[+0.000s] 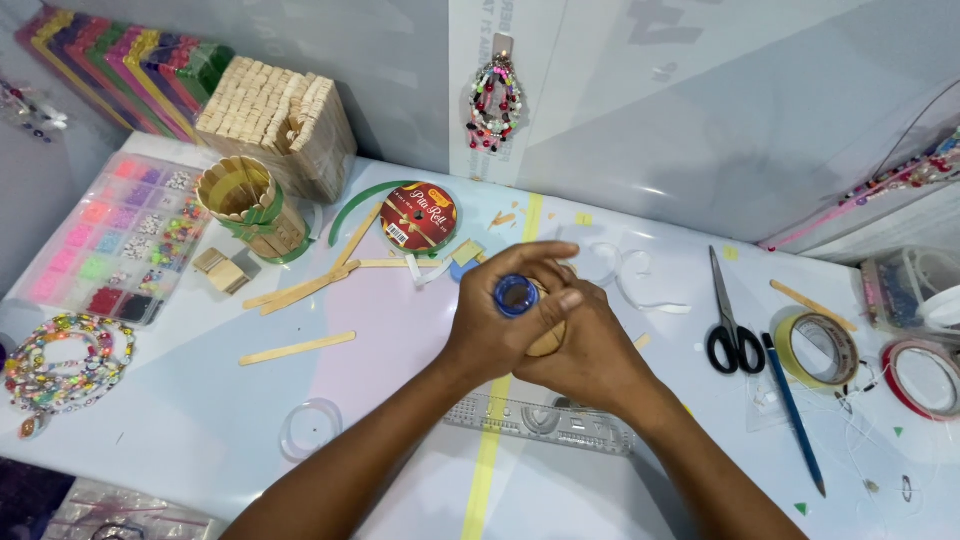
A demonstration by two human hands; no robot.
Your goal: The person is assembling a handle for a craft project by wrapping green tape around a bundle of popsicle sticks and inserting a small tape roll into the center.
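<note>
Both hands clasped together, left hand, right hand, grip clamped on small blue ring-shaped roll, round tan piece beneath.

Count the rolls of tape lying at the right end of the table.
2. A yellowish tape roll lies beside the black-handled scissors, and a red-edged tape roll lies further right near the table's edge. More may be outside the view.

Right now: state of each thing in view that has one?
left hand: gripping small blue ring
right hand: wrapped round a tan object, mostly hidden
scissors: shut, lying flat
ribbon spool: green ribbon partly unwound
bead box: compartments full
stick cup: upright
blue pencil: flat
</note>
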